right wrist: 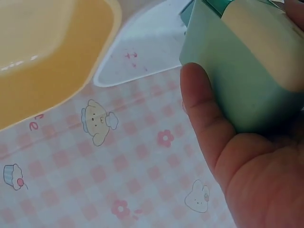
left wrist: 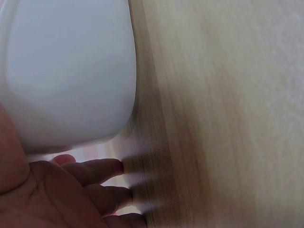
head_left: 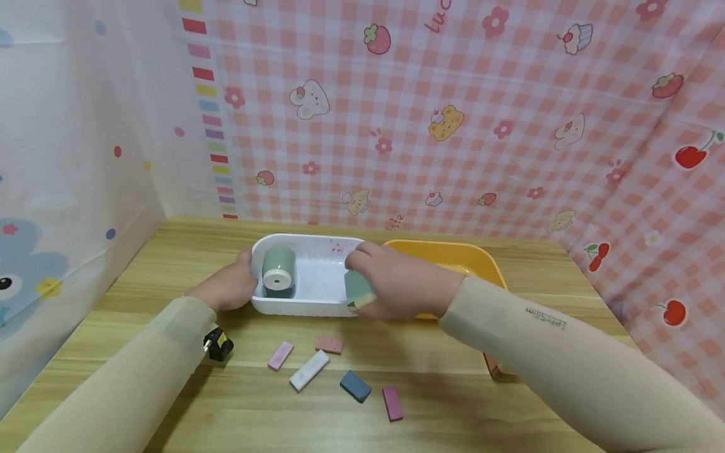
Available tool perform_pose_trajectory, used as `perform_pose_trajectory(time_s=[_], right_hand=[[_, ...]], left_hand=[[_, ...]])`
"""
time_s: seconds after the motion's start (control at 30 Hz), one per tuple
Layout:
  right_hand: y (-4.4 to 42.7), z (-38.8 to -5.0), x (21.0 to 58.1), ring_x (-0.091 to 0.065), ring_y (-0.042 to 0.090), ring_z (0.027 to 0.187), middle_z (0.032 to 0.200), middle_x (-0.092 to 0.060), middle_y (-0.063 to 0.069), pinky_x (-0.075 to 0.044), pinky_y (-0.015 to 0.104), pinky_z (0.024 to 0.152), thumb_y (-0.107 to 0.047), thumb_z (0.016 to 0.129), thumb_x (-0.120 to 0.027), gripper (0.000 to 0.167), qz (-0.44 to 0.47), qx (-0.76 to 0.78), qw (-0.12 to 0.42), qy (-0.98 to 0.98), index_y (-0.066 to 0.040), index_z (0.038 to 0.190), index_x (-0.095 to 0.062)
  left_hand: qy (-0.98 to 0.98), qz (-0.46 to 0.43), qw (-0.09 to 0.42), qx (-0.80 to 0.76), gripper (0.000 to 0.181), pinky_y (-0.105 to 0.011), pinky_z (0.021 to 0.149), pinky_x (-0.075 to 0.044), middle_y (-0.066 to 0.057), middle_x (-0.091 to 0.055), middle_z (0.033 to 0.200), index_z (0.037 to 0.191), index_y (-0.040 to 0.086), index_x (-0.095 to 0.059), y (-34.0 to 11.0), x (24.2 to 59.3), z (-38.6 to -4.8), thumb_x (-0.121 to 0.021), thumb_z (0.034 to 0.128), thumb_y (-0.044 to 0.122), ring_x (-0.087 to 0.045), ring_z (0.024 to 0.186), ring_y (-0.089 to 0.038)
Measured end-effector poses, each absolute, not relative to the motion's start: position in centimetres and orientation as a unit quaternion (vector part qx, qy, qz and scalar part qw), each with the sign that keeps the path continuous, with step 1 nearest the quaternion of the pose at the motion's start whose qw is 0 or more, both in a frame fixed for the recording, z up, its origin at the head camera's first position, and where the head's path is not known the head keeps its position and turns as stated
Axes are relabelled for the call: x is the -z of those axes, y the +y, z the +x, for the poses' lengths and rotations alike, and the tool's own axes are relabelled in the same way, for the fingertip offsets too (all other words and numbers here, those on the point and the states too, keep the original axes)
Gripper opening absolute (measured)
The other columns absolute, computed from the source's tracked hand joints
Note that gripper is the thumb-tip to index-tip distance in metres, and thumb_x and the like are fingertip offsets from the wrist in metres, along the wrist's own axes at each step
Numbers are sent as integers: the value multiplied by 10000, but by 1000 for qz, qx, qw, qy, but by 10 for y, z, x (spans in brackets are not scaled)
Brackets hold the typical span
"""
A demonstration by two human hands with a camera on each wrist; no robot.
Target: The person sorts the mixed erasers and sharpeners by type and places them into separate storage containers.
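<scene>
My right hand grips a green-and-cream box-shaped object over the right end of a white bin; its exact kind is unclear. At the bin's left end, my left hand holds the rim, thumb on the near side. In the left wrist view, the other fingers spread loosely below the bin's white wall. Inside the bin, at its left, lies a green rounded object whose cream end has a small hole, like a pencil sharpener.
Behind my right hand stands a yellow bin. Several small eraser-like blocks lie in front, including a white one, a blue one and a magenta one. My right forearm partly hides a brown-edged object. Patterned cloth hangs behind the table.
</scene>
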State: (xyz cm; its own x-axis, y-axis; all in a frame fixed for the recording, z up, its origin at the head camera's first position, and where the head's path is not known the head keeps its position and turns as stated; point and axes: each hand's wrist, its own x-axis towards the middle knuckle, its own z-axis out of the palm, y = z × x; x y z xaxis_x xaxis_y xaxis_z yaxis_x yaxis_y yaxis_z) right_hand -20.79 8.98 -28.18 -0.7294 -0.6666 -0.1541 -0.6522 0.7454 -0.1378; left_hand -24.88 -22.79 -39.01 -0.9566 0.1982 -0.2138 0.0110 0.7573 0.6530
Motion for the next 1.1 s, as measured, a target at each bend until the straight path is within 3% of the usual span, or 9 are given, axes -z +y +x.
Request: perform_pose_trajectory(time_s=[0.2, 0.63, 1.1], right_hand=[[74, -215, 285, -530, 188, 1251, 1519, -499, 16, -521, 362, 1088, -432, 909, -793, 697, -345, 38, 98, 933, -187, 1495, -506], [45, -242, 297, -510, 245, 1346, 1512, -516, 44, -445, 397, 1190, -422, 929, -779, 717, -347, 54, 76, 933, -134, 1513, -480], [11, -261, 311, -536, 243, 1301, 1511, -506, 43, -502, 421, 1138, -396, 925, -784, 724, -322, 37, 87, 942, -143, 1523, -466]], left_hand=[[927, 54, 138, -346, 752, -713, 1229, -220, -424, -314, 1593, 1623, -101, -13, -228, 388, -247, -384, 983, 37, -389, 1455, -542], [927, 57, 136, -345, 760, -717, 1228, -219, -423, -319, 1591, 1625, -100, -14, -228, 392, -250, -391, 980, 38, -382, 1459, -547], [928, 55, 138, -341, 742, -707, 1234, -217, -419, -312, 1600, 1628, -94, -10, -229, 392, -249, -370, 995, 50, -376, 1470, -540]])
